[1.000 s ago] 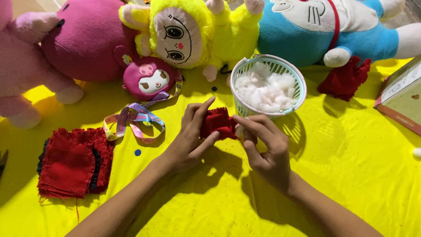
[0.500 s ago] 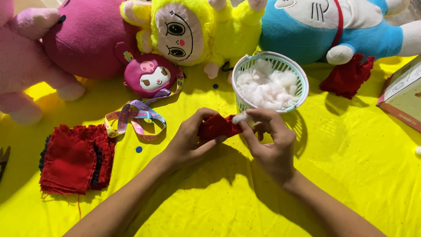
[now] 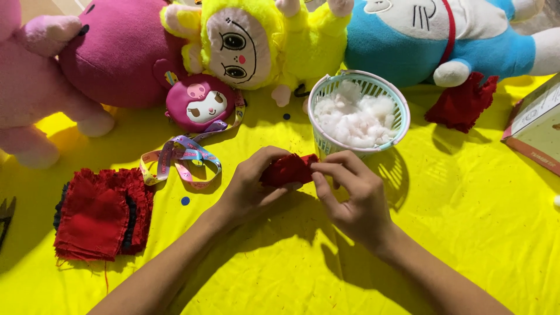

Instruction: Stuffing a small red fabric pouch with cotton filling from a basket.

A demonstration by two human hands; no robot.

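home craft table, yellow cloth (image 3: 466, 233), plush toys (image 3: 245, 41), basket of stuffing (image 3: 357, 114), red fabric stack (image 3: 102, 213)

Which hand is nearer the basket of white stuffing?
Right. The right hand sits just below the basket, fingers by its base; the left hand is farther to its left, holding the red cloth piece.

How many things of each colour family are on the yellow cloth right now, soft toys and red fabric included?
Large soft toys: 4 (pale pink, magenta, yellow, blue)
Red fabric items: 3 (held piece, stack, piece by blue toy)
Stuffing basket: 1
Total: 8
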